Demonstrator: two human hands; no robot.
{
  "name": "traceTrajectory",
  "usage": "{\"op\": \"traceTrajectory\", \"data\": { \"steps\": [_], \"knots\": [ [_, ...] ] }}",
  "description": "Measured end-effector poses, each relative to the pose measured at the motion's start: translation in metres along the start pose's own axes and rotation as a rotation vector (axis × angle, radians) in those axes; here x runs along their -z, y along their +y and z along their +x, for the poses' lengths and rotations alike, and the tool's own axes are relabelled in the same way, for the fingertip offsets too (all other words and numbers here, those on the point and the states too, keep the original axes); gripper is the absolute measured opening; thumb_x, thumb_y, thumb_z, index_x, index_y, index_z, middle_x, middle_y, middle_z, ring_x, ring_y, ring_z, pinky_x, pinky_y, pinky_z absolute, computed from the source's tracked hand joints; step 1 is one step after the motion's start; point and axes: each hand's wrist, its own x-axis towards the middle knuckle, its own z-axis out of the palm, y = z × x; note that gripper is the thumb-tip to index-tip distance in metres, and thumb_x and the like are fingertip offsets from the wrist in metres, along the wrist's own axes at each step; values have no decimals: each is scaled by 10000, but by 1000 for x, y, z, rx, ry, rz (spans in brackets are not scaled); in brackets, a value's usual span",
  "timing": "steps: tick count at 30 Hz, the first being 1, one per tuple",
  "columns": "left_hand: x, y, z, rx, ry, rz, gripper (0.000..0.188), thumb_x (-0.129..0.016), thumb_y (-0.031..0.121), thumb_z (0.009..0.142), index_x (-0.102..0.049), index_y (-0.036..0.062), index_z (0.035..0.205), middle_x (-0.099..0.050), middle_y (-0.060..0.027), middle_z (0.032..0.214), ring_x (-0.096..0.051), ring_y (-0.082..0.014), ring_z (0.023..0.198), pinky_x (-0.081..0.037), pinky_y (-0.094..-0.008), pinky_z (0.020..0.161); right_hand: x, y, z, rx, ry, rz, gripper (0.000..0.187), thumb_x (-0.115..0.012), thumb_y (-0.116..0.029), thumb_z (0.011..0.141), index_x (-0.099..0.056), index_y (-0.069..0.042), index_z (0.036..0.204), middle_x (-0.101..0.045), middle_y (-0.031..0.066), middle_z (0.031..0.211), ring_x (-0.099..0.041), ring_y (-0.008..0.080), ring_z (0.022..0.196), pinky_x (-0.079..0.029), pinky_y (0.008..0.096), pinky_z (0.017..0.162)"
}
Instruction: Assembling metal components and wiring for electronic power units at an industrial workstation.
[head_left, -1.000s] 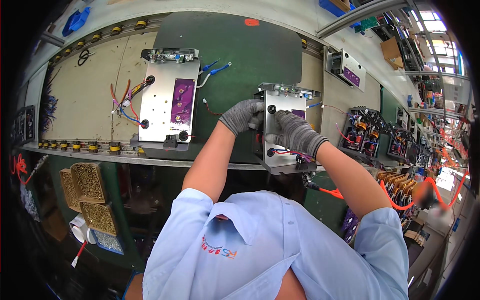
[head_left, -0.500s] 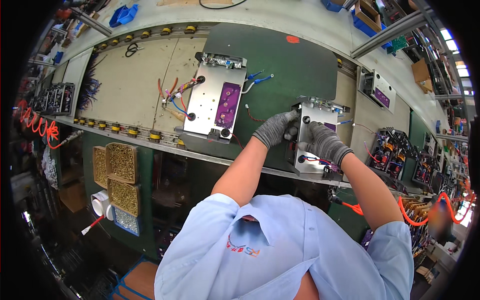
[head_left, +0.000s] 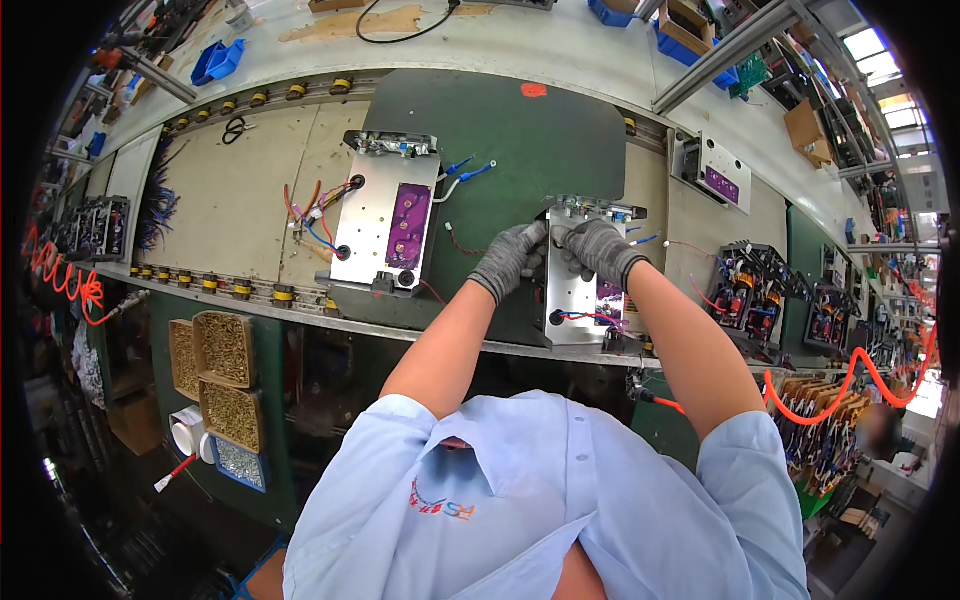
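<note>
A silver metal-cased electronic unit [head_left: 569, 290] with a purple circuit board [head_left: 609, 300] lies on the dark green board [head_left: 520, 140], in front of me. My left hand [head_left: 510, 262], in a grey glove, is closed at its left edge with the fingers curled. On the upper part of the casing rests my right hand [head_left: 600, 250], also gloved, its fingers bent and bunched near that edge. What the right fingertips pinch, if anything, is hidden. Red and blue wires [head_left: 590, 318] come out of the casing's near end. A similar second unit [head_left: 375, 215] sits to the left, apart from both hands.
Roller tracks [head_left: 242, 290] edge the line. Scissors [head_left: 236, 130] lie far left. Boxes of brass-coloured fasteners [head_left: 232, 415] and a blue tray [head_left: 240, 462] are below left. Further units [head_left: 748, 290] stand right. Orange coiled hoses [head_left: 830, 400] hang on both sides.
The whole view has shifted, so the scene sits further left. My right hand has moved from the casing's middle to its upper part, with fingers more bent. The left hand stays at the edge.
</note>
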Motion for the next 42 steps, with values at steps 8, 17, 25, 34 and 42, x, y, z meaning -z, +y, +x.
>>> {"op": "traceTrajectory", "data": {
  "steps": [8, 17, 25, 34, 42],
  "knots": [
    [-12, 12, -11, -137, 97, 421, 374, -694, 384, 974, -698, 44, 1130, -569, 32, 714, -487, -56, 595, -399, -234, 540, -5, 17, -6, 125, 103, -154, 411, -678, -414, 970, -752, -20, 1064, -683, 75, 715, -629, 168, 583, -537, 344, 575],
    [9, -3, 17, -117, 458, -361, 134, -634, 233, 1007, -638, 139, 912, -641, -8, 775, -617, -160, 653, -533, -321, 598, -4, 46, -8, 291, 152, 93, 401, -688, -441, 948, -751, -45, 972, -687, 85, 717, -661, 181, 645, -545, 337, 625],
    [16, 39, -12, -311, 278, 85, 232, -632, 226, 1003, -666, 67, 1168, -663, -34, 817, -578, -108, 597, -471, -259, 561, 16, 71, -17, 480, 127, 552, 279, -669, -293, 992, -709, -31, 906, -619, 11, 710, -592, 109, 604, -499, 283, 552],
    [-6, 34, -31, -53, 273, 632, 288, -653, 261, 979, -689, 40, 1160, -631, -5, 799, -511, -92, 614, -429, -264, 541, -1, 54, -36, 444, -21, -57, 182, -678, -168, 954, -725, 2, 1001, -677, 46, 827, -615, 128, 784, -512, 305, 731],
    [7, 13, -1, 144, -32, 165, 166, -628, 239, 949, -673, 80, 957, -556, 17, 733, -470, -86, 570, -383, -274, 491, -11, 68, -24, 623, -39, -228, 228, -741, -209, 894, -701, -6, 990, -651, 159, 881, -644, 264, 798, -534, 391, 787]
  ]
}}
